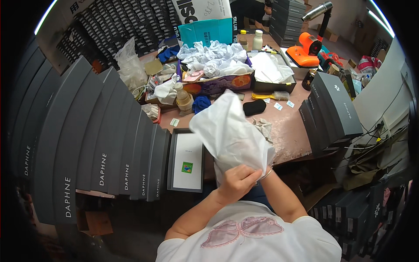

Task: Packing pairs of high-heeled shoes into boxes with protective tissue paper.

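Observation:
A white translucent bag [231, 131] stands up in front of my body, above the near edge of the table. Pinched in the fingers of my left hand [239, 182] is the bag's near, lower edge. My right hand goes into or behind the bag, with only the wrist [268, 169] showing, so its fingers are hidden. Something faintly darker shows through the lower part of the bag, but its kind cannot be made out. Left of the bag lies an open grey shoe box part [174, 168] with a white inside and a small green square sticker [187, 167].
Tall stacks of dark grey shoe boxes [87, 144] line the left, with another stack [336, 109] at the right. Behind the bag are a carton of crumpled white paper [214, 56], a yellow brush [270, 96], a black pad [254, 107] and an orange device [305, 50].

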Motion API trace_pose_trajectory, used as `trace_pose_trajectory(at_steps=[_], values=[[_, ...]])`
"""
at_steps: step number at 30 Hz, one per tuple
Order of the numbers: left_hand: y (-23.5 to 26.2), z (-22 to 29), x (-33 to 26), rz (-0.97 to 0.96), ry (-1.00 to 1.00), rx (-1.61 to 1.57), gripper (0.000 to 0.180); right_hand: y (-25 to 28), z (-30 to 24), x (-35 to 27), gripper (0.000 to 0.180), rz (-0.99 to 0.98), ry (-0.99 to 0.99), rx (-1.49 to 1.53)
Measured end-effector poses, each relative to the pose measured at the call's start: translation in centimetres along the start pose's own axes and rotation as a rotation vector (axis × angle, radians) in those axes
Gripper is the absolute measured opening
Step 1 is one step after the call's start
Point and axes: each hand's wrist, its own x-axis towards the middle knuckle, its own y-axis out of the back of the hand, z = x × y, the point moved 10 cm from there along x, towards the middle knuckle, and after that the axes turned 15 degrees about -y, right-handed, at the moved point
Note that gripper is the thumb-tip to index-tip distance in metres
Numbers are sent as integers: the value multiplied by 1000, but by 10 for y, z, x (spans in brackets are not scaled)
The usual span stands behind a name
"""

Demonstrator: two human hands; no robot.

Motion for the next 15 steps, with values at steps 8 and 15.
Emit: trace_pose_trajectory(at_steps=[8, 15], values=[[-4, 19, -13, 64, 93, -176, 43, -1, 7, -17, 54, -55, -91, 157], [-57, 44, -35, -120, 148, -291, 49, -11, 1, -4, 54, 19, 31, -122]])
